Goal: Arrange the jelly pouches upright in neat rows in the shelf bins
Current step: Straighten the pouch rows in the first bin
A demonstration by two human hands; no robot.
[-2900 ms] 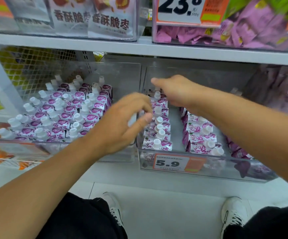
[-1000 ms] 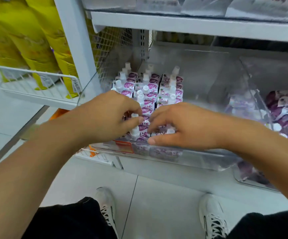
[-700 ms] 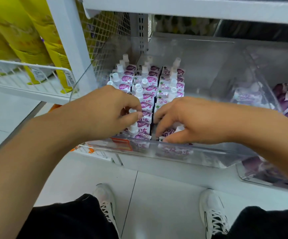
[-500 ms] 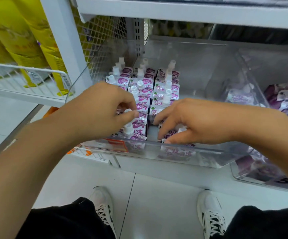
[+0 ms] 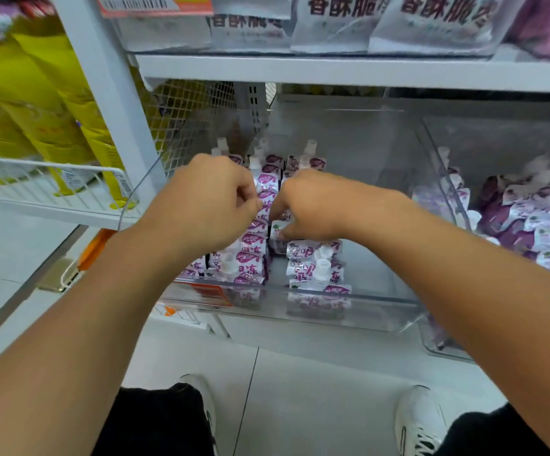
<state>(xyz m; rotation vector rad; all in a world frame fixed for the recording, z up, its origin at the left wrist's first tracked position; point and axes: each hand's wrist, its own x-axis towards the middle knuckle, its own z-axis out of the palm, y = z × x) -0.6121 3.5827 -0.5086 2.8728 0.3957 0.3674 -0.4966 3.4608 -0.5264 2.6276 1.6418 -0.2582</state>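
White shelving unit (image 5: 349, 72) overhead, loaded with grey snack bags (image 5: 329, 24); yellow packs (image 5: 37, 103) hanging off to the left above a wire basket (image 5: 53, 192). Below, on the lower shelf, two clear bins side by side. Left bin (image 5: 382, 311): jelly pouches (image 5: 250, 258) standing with white caps up, long axes vertical, running front to back in about three rows that fill the left part only; right part of the bin floor bare. Orange price tag (image 5: 208, 292) on the bin's front wall. Right bin (image 5: 444, 179): more purple pouches (image 5: 530, 218) heaped loose, lying every which way, not yet stood up.

Both forearms reaching in over the front wall, meeting at mid-depth. Left hand (image 5: 208, 202) knuckles-up over the left and middle rows, fingers curled down among the caps; right hand (image 5: 310, 205) likewise curled over the third row, fingertips dipping into the seam between the middle and third rows. Whether either hand pinches a pouch or merely presses the tops: cannot tell, fingertips hidden behind the knuckles.

Nearest the front wall, two pouches in the third row (image 5: 316, 268) tilting slightly, caps leaning. Those lie below and nearer than the right hand, on its own side, so probably a short pull back toward the body for that hand to square them. Likely step: tightening and straightening the rows; loose heap in the right bin waiting.
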